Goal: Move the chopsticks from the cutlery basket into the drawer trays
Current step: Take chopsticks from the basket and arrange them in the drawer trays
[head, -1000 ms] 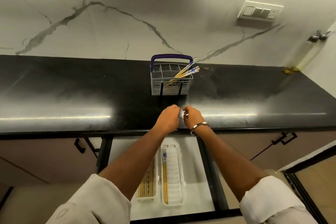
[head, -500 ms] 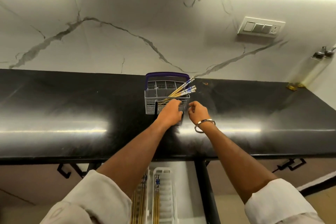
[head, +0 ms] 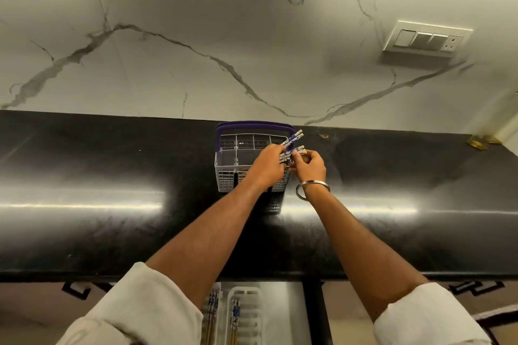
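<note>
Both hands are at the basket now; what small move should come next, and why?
Probably lift the chopsticks up out of the basket: both the left hand and right hand already grip their patterned ends, and the trays below are only partly filled.

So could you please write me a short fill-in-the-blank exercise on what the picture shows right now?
1. The basket stands on the black ____.
2. Both the left hand and the right hand grip the ____ at the basket's right end.
3. The bangle sits on the ____ wrist.
4. The basket's handle is ____ in colour.

Missing words: counter; chopsticks; right; purple
</note>
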